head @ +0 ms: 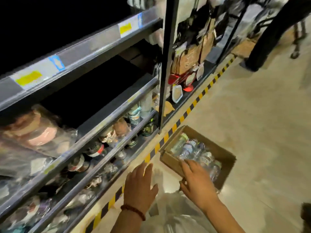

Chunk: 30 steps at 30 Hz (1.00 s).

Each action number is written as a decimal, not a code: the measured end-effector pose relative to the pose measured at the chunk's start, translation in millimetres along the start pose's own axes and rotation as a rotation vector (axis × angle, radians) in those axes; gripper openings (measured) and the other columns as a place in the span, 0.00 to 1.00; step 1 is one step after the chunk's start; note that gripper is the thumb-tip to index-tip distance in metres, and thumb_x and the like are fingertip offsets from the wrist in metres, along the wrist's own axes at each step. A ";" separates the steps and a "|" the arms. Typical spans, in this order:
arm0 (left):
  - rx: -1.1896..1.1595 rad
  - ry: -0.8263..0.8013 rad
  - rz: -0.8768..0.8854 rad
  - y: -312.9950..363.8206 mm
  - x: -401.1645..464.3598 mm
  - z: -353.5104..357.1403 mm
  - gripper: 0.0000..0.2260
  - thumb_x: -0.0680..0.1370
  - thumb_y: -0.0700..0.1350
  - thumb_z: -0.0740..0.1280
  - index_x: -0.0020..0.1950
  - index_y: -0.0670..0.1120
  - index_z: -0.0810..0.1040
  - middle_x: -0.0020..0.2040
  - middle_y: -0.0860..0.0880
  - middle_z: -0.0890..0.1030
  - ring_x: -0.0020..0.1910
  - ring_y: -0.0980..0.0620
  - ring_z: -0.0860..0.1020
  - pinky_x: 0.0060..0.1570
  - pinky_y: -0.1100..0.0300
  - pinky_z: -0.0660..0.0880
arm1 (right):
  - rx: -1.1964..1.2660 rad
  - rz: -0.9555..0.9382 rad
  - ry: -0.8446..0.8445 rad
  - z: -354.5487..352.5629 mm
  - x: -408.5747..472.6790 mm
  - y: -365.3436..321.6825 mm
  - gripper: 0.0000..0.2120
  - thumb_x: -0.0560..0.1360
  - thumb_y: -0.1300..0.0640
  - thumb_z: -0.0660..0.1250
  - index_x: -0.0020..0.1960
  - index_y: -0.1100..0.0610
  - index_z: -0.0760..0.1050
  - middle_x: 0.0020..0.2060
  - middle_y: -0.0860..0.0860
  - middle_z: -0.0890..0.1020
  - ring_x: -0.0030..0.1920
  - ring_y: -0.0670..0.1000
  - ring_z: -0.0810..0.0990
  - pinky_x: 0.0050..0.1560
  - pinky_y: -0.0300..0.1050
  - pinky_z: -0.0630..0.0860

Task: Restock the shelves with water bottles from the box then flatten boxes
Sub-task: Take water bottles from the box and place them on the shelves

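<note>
Concrete floor (252, 132), striped tape (188, 111), dim shelves (94, 47), open box (225, 157)

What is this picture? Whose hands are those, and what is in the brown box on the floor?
There is no machine here. A person in a shop wears a camera on their head, so you see what they see when they look down.

The two hands are theirs. The left hand, with a bead bracelet on its wrist, is spread flat in the air and holds nothing. The right hand reaches to the near edge of the cardboard box; whether it has a grip on anything is too blurry to tell.

The box sits on the floor and holds water bottles wrapped in clear plastic. On the left are the shelves, with more bottles on the lower ones. Yellow and black tape runs along the floor below them.
</note>
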<state>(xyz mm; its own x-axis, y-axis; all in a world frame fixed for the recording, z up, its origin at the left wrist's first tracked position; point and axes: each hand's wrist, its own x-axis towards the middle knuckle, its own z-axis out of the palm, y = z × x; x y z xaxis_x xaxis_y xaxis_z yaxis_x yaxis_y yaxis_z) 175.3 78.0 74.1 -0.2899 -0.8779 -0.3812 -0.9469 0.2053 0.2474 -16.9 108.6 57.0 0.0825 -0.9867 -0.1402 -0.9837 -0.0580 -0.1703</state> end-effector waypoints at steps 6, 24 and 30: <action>0.043 -0.023 0.095 56.7 55.6 1.2 0.28 0.79 0.57 0.58 0.76 0.54 0.53 0.77 0.54 0.53 0.75 0.52 0.54 0.73 0.55 0.55 | 0.060 0.120 0.000 -6.3 6.0 69.0 0.29 0.55 0.51 0.78 0.54 0.56 0.77 0.50 0.55 0.80 0.46 0.57 0.81 0.39 0.48 0.80; 0.024 -0.278 0.100 206.3 256.3 61.1 0.30 0.78 0.56 0.62 0.76 0.52 0.54 0.75 0.52 0.60 0.73 0.51 0.60 0.71 0.54 0.59 | 0.312 0.384 -0.180 42.5 80.6 264.5 0.26 0.60 0.51 0.75 0.56 0.56 0.77 0.49 0.54 0.81 0.48 0.57 0.81 0.43 0.48 0.79; 0.119 -0.349 0.142 199.4 350.6 146.5 0.27 0.76 0.54 0.65 0.73 0.49 0.63 0.68 0.50 0.69 0.66 0.49 0.69 0.63 0.57 0.67 | 0.420 0.506 -0.305 137.4 128.6 306.4 0.27 0.74 0.54 0.63 0.72 0.55 0.64 0.68 0.53 0.69 0.66 0.57 0.68 0.60 0.47 0.70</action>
<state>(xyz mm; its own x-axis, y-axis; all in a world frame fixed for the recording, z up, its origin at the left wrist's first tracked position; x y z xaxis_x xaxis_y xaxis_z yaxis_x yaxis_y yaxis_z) -135.5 -125.5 -140.7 -0.4300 -0.6416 -0.6352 -0.8973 0.3812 0.2225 -285.7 -15.1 -147.3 -0.2658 -0.7872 -0.5565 -0.7738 0.5185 -0.3638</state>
